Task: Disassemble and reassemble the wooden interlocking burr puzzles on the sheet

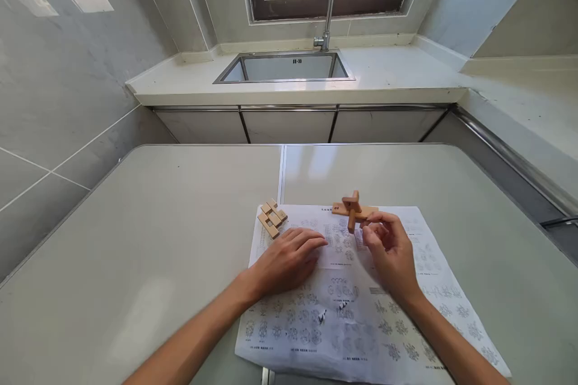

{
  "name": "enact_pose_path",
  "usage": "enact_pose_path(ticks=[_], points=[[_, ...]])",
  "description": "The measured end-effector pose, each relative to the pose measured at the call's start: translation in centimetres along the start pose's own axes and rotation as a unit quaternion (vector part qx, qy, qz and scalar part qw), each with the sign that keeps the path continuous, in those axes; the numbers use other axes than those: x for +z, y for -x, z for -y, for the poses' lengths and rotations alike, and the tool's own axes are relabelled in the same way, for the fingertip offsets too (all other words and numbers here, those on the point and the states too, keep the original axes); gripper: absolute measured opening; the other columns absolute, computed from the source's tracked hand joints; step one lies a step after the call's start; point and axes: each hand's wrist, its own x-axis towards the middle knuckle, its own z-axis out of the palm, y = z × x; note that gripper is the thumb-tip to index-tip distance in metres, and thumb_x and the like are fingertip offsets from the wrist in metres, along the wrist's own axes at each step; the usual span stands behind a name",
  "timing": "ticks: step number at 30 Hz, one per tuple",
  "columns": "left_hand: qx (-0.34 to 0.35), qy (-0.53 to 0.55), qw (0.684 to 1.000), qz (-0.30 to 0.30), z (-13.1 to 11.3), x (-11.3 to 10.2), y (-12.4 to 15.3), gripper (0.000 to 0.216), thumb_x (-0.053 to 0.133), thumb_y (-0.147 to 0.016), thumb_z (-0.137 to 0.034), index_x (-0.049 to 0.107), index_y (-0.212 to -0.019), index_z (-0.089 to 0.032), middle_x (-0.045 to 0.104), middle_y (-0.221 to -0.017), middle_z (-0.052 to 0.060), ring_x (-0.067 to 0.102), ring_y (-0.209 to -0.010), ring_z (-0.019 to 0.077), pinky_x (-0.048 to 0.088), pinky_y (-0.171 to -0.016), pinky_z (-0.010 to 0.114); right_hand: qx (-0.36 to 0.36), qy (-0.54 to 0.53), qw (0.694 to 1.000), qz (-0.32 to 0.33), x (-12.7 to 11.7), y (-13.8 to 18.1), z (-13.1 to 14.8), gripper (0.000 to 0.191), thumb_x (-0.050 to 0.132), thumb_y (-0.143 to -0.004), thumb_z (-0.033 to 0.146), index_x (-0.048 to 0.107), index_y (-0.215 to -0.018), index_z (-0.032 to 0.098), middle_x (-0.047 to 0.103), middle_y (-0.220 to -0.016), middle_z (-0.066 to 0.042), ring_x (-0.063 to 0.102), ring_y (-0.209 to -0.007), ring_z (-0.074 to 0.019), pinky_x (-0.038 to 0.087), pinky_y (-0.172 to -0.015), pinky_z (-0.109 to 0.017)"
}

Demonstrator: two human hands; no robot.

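Note:
A large printed sheet (pixel 316 289) with rows of small diagrams lies on the table. My left hand (pixel 291 257) rests palm down on it, fingers stretched out and holding nothing. Just beyond that hand is a cluster of light wooden blocks (pixel 271 218) fitted together. At the sheet's far edge stands a darker wooden puzzle (pixel 353 209), made of a flat bar with crossing pieces sticking up and forward. My right hand (pixel 391 246) has its fingers curled in a pinch at the bar's right end. The exact contact between fingertips and wood is partly hidden.
The pale table (pixel 180 240) has a seam running down its middle. Past its far edge is a counter (pixel 397 72) with a sink (pixel 284 80) and a tall faucet (pixel 332 0) under a window. Tiled walls (pixel 54 102) close in on the left.

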Motion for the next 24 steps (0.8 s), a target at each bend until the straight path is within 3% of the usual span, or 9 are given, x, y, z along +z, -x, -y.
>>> enact_pose_path(ticks=[7, 11, 13, 17, 24], points=[[-0.093, 0.014, 0.990, -0.106, 0.0, -0.4, 0.3, 0.074, 0.072, -0.100, -0.041, 0.031, -0.159, -0.023, 0.050, -0.156, 0.021, 0.051, -0.146, 0.0341, 0.052, -0.117, 0.055, -0.020, -0.050, 0.984, 0.168, 0.5, 1.3, 0.8, 0.015, 0.065, -0.099, 0.040, 0.062, -0.103, 0.026, 0.064, -0.083, 0.000, 0.060, -0.071, -0.0185, 0.050, -0.070, -0.032], [-0.082, -0.007, 0.994, -0.071, -0.1, -0.5, 0.1, 0.037, 0.060, -0.107, -0.035, 0.051, -0.141, -0.023, 0.070, -0.129, 0.013, 0.066, -0.121, 0.0299, 0.057, -0.105, 0.050, 0.004, -0.096, 0.970, 0.222, 0.9, 1.8, 0.8, 0.017, 0.063, -0.101, 0.042, 0.060, -0.101, 0.026, 0.063, -0.081, 0.000, 0.059, -0.069, -0.0182, 0.049, -0.067, -0.031], [-0.079, -0.016, 0.994, -0.067, -0.1, -0.5, 0.1, 0.026, 0.057, -0.108, -0.034, 0.057, -0.131, -0.022, 0.073, -0.114, 0.010, 0.068, -0.109, 0.0276, 0.058, -0.098, 0.047, 0.030, -0.131, 0.963, 0.234, 1.0, 1.8, 0.6, 0.019, 0.062, -0.103, 0.044, 0.059, -0.102, 0.026, 0.064, -0.084, 0.000, 0.058, -0.069, -0.0176, 0.048, -0.066, -0.030], [-0.076, -0.025, 0.995, -0.059, -0.1, -0.3, 0.1, 0.029, 0.056, -0.109, -0.035, 0.058, -0.134, -0.021, 0.073, -0.103, 0.007, 0.067, -0.098, 0.0248, 0.057, -0.093, 0.043, 0.070, -0.174, 0.953, 0.239, 1.2, 1.6, 0.7, 0.024, 0.059, -0.106, 0.048, 0.056, -0.098, 0.025, 0.065, -0.084, -0.001, 0.058, -0.068, -0.0170, 0.049, -0.064, -0.029], [-0.046, -0.041, 0.997, -0.051, 0.0, -0.1, -0.1, 0.025, 0.057, -0.108, -0.037, 0.061, -0.123, -0.018, 0.072, -0.100, 0.009, 0.066, -0.095, 0.0248, 0.058, -0.088, 0.040, 0.084, -0.098, 0.972, 0.198, 1.8, 1.7, 1.2, 0.029, 0.054, -0.108, 0.052, 0.057, -0.115, 0.025, 0.062, -0.073, 0.003, 0.056, -0.053, -0.0152, 0.047, -0.050, -0.027]])
